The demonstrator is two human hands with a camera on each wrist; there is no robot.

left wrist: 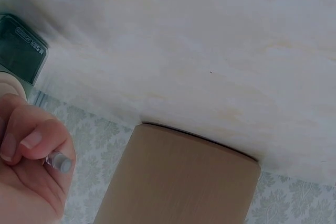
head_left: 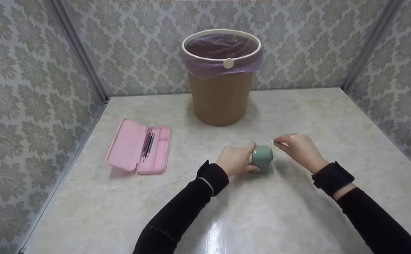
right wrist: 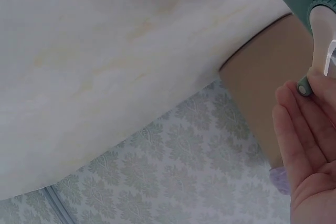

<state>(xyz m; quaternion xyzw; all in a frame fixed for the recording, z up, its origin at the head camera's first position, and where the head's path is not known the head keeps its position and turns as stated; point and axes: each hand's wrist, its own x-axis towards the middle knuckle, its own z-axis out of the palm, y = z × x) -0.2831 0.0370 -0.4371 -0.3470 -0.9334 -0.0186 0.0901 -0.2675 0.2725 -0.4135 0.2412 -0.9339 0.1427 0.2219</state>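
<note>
The surface (head_left: 262, 225) runs widest in front of the two forearms. Past them, right of its middle, is the green sharpener (head_left: 262, 157); whether it rests there cannot be told. The left grip (head_left: 236, 159) holds its end between thumb and finger, a grey rod (left wrist: 61, 162) poking from the curled fingers. The right grip (head_left: 301, 150) pinches the knob (right wrist: 303, 87) of the crank (right wrist: 321, 32), with a broad stretch to the right edge. Well left, an open pink case (head_left: 161, 155) holding pencils (head_left: 148, 145) sits near the left edge. Farther off, the lined bin (head_left: 221, 95) stands near the back edge, before the wall (head_left: 149, 42).
</note>
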